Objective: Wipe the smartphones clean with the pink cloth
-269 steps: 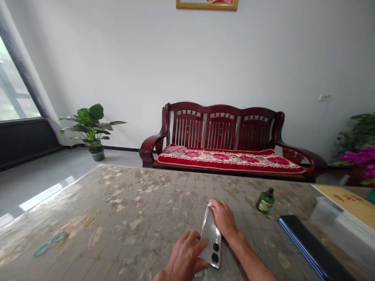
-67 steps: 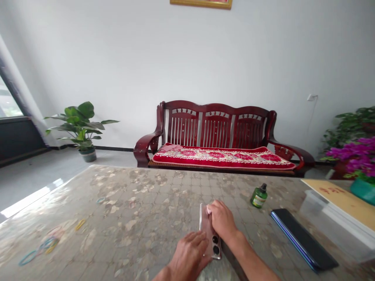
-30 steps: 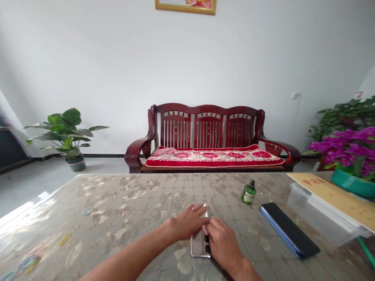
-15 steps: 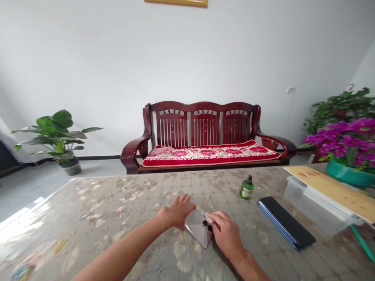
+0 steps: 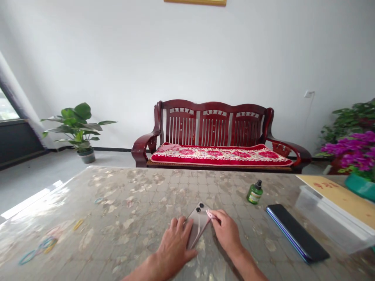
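- Two hands meet over one phone [image 5: 198, 225] in the head view, low and centre on the patterned table [image 5: 131, 195].
- Left hand [image 5: 175, 245] lies flat, fingers spread, pressing down the phone's near end.
- Right hand [image 5: 226, 231] sits just right of it, fingertips pinched together on a small pink wipe [image 5: 210, 214] that touches the phone's right edge.
- The phone lies back up and angled, its twin camera lenses at the far end, beyond both hands.
- Past the right hand and further right stands a little green bottle [image 5: 254, 192], upright, well apart.
- Right of that hand lies a dark slab-like device [image 5: 296, 235], and beyond it a clear plastic box [image 5: 328, 222].
- Far to the left of the left hand, coloured rubber bands [image 5: 43, 245] are scattered on the table.
- Beyond the table, ahead of both hands, a red wooden bench [image 5: 216, 134] stands against the wall.
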A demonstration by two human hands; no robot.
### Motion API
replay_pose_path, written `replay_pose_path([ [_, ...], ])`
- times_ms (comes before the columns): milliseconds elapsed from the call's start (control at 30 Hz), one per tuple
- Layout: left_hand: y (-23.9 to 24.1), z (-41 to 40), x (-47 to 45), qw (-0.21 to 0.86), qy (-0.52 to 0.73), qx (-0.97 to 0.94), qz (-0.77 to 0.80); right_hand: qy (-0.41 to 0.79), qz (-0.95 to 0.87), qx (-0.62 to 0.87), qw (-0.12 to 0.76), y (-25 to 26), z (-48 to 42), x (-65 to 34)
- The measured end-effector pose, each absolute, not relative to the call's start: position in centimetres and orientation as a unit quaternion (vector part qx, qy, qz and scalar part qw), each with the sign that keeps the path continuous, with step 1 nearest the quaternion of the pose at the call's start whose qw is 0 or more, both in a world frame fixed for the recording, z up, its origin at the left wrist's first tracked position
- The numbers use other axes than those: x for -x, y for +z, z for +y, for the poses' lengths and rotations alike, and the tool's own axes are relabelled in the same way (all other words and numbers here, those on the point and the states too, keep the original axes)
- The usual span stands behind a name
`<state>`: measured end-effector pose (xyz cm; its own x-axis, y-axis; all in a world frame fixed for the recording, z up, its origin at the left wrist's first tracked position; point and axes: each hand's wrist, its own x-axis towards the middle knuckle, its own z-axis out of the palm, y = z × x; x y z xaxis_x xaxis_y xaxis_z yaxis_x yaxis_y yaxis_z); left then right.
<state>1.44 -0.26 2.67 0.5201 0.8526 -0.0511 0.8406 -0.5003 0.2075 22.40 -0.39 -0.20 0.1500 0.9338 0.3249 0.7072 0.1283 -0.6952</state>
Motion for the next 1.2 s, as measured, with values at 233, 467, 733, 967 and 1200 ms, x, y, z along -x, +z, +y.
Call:
replay_pose_path([
  [233,0.6,-2.1,-1.0,0.180,0.081,-0.906,0.375,0.108,-0.683,0.639,0.336,0.7,-0.1,-21.9],
  [467,0.5,-2.5,-2.1,0.131,0.114,-0.917,0.358,0.045,-0.777,0.581,0.240,1.7,-2.9,-20.4],
  [733,-3.2,-2.2,-2.6,0.086,0.130,-0.934,0.322,0.006,-0.780,0.600,0.177,1.3,0.0,-20.1],
  [967,-3.0,-2.0,-2.7,0.062,0.145,-0.943,0.293,-0.019,-0.778,0.608,0.159,2.1,2.4,-19.8],
  [1200,-3.2,-1.9,-2.7,0.033,0.144,-0.946,0.288,-0.020,-0.795,0.586,0.158,1.4,-0.7,-20.2],
])
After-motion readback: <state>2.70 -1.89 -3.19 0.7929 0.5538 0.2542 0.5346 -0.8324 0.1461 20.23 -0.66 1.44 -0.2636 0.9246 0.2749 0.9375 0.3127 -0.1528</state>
